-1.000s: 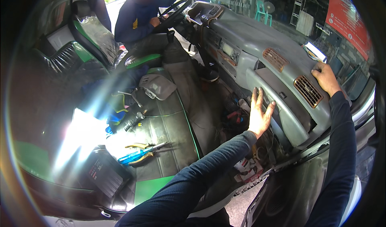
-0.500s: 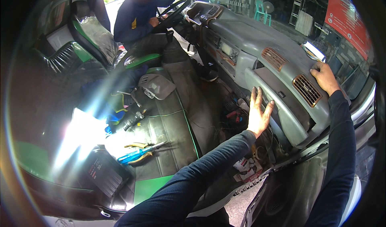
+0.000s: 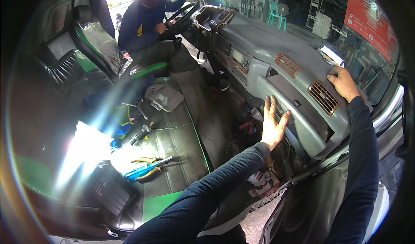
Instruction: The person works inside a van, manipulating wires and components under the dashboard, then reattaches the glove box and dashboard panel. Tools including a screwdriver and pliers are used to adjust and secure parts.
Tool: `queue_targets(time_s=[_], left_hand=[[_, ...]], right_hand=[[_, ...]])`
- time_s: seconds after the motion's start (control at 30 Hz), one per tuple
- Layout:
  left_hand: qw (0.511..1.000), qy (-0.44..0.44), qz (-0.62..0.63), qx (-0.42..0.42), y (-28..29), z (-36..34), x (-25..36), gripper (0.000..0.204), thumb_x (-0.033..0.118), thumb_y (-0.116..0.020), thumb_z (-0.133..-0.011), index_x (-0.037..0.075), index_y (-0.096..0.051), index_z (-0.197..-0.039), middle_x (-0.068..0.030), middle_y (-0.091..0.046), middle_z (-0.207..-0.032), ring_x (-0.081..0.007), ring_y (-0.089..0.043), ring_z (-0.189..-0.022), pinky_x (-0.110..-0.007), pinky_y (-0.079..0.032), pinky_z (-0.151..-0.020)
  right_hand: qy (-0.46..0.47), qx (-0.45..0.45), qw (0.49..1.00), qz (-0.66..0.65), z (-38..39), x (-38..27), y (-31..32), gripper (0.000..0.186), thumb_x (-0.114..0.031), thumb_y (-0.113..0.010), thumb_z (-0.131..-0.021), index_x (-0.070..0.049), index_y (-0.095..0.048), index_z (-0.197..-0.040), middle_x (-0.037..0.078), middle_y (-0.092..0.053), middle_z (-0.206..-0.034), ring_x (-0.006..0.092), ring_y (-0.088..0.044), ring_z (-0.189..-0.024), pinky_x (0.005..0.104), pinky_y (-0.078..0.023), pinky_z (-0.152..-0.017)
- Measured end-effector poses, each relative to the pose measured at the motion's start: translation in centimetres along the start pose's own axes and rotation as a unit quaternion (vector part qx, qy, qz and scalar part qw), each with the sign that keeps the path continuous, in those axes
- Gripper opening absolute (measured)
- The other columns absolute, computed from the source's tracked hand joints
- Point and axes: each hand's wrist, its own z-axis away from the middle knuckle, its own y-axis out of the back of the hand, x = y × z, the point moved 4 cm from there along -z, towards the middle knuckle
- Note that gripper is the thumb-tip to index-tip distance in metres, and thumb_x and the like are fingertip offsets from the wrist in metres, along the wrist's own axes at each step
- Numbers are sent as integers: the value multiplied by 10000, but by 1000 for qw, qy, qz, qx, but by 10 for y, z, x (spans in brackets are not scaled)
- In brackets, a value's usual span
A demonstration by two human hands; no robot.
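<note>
Cab interior, viewing directions being given as on a clock face. At 3 o'clock, the glove-box door (image 3: 309,136) is leaning outward from the dashboard (image 3: 263,41); its compartment is showing a dark gap and the door is not sitting flush. Above it, two brown-framed vents, the inner vent (image 3: 288,65) and the outer vent (image 3: 324,98), are sitting in their mounts. Pliers (image 3: 150,173) and a blue screwdriver (image 3: 137,173) are lying unused on the seat (image 3: 173,153) between 7 and 8 o'clock; a grey plastic piece (image 3: 166,98), probably a detached part, is resting loose at 10 o'clock.

The left forearm is extending toward 1 to 2 o'clock. The left hand (image 3: 272,129) is staying empty and spread, fingers lying at the door's near face; firm contact cannot be confirmed. The right forearm is rising toward 12 o'clock; the right hand (image 3: 344,85) is bending over the dashboard's far end, fingers partly curling, any grip remaining unclear. At 11 o'clock, a co-worker (image 3: 140,32) is holding the steering wheel (image 3: 183,19).
</note>
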Motion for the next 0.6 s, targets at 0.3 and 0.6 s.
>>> queue_targets(time_s=[0.3, 0.6], left_hand=[[1000, 0, 0, -1, -1, 0, 0, 957, 485, -698, -1040, 30, -226, -1737, -284, -134, -1801, -455, -198, -1660, -526, -251, -1339], [1000, 0, 2, -5, -1, 0, -1, 959, 484, -690, -1043, 33, -212, -1742, -289, -127, -1801, -466, -191, -1659, -523, -249, -1341]], right_hand=[[6, 0, 1000, -1, -1, 2, -1, 289, -196, -727, -940, 67, -756, -1057, 233, -772, -988, 337, -739, -938, 428, -549, -915], [6, -2, 1000, 1, 0, 1, -1, 295, -192, -725, -941, 81, -746, -1052, 236, -768, -978, 333, -738, -931, 431, -551, -907]])
